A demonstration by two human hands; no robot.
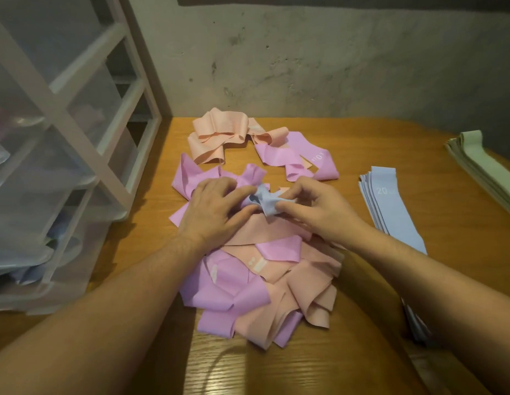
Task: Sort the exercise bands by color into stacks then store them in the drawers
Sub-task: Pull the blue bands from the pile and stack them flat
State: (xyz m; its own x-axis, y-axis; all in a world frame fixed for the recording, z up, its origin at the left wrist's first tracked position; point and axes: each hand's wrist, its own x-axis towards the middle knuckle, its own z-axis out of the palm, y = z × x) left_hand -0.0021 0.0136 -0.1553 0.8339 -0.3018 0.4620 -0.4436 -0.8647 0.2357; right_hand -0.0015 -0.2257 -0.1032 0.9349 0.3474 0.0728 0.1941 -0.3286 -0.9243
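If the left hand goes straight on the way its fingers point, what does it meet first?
Probably the blue band, which the left hand already touches at its fingertips; just beyond is the right hand, gripping the same band.

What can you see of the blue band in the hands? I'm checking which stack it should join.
The blue band is pale blue, thin and cloth-like, crumpled into a twisted bunch. It sits atop the pink and peach pile, pinched between the left hand and right hand. Any printed number is hidden. Its color matches the flat blue stack to the right.
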